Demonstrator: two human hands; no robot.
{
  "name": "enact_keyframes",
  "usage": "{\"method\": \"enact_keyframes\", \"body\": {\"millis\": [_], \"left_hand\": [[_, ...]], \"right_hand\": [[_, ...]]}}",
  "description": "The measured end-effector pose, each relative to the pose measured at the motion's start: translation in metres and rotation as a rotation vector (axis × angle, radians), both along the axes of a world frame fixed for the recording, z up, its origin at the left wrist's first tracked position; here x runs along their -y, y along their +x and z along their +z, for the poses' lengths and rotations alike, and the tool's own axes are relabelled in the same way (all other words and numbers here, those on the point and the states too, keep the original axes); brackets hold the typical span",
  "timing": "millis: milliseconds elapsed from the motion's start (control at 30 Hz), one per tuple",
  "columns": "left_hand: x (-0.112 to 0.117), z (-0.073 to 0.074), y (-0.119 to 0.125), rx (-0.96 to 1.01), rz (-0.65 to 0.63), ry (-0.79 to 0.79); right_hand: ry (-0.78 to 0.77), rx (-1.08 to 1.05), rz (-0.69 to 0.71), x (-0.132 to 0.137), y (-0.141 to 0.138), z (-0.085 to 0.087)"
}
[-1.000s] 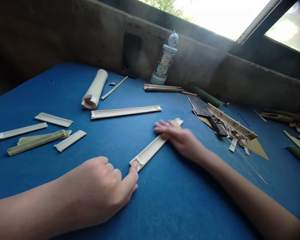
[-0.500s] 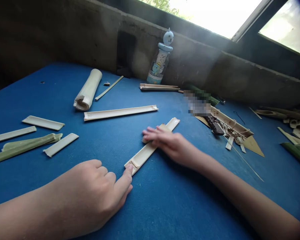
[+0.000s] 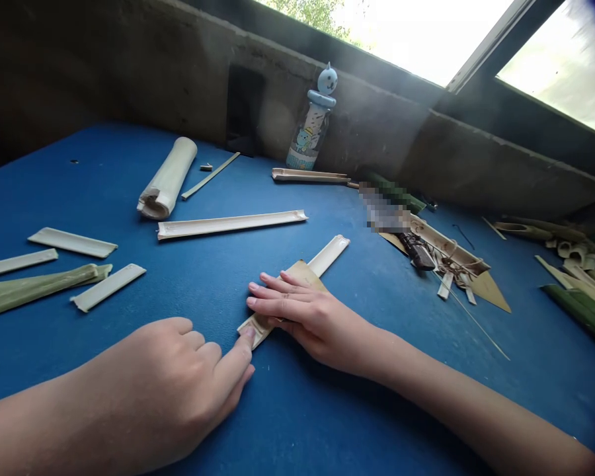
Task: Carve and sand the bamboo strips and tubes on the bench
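Observation:
A pale split bamboo strip lies slantwise on the blue table. My left hand rests on the table with its fingers curled and its index fingertip pressed on the strip's near end. My right hand lies across the strip near that end, fingers together and flat on a tan sheet that covers the strip there. Its thumb is hidden. The strip's far end pokes out beyond the sheet.
A bamboo tube and a long split strip lie further back. Shorter strips and a green piece lie left. A blue-capped bottle stands at the concrete wall. A dark-handled blade and bamboo scraps lie right.
My right hand has slid with the tan sheet along the strip from its far end toward the near end. My left fingertip has stayed on the near end.

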State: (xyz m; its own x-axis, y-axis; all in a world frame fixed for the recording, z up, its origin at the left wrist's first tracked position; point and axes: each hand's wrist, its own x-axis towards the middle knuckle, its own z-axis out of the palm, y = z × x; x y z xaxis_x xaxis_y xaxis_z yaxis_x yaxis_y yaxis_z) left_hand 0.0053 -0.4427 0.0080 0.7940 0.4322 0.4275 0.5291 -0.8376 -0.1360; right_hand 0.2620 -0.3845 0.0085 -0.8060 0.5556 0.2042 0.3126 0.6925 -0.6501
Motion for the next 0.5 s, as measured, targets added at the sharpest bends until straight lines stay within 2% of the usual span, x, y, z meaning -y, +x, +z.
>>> {"method": "enact_keyframes", "body": {"millis": [100,133,233,300,367,500], "left_hand": [[0.001,-0.006,-0.003,0.011,0.026,-0.024],[0.001,-0.008,-0.004,0.0,0.02,-0.018],[0.0,-0.012,-0.006,-0.012,-0.006,0.007],[0.0,-0.014,-0.006,0.001,-0.009,0.015],[0.0,-0.015,-0.005,0.015,-0.011,0.007],[0.0,-0.02,-0.006,0.052,-0.008,-0.003]], "right_hand": [[0.01,0.001,-0.003,-0.015,0.011,0.0],[0.009,0.006,-0.065,-0.028,0.021,-0.001],[-0.015,0.02,-0.378,-0.069,0.057,-0.004],[-0.048,0.008,-0.499,-0.082,0.07,-0.005],[-0.067,-0.009,-0.457,-0.074,0.063,-0.004],[-0.054,-0.001,-0.109,-0.018,0.014,0.002]]}}
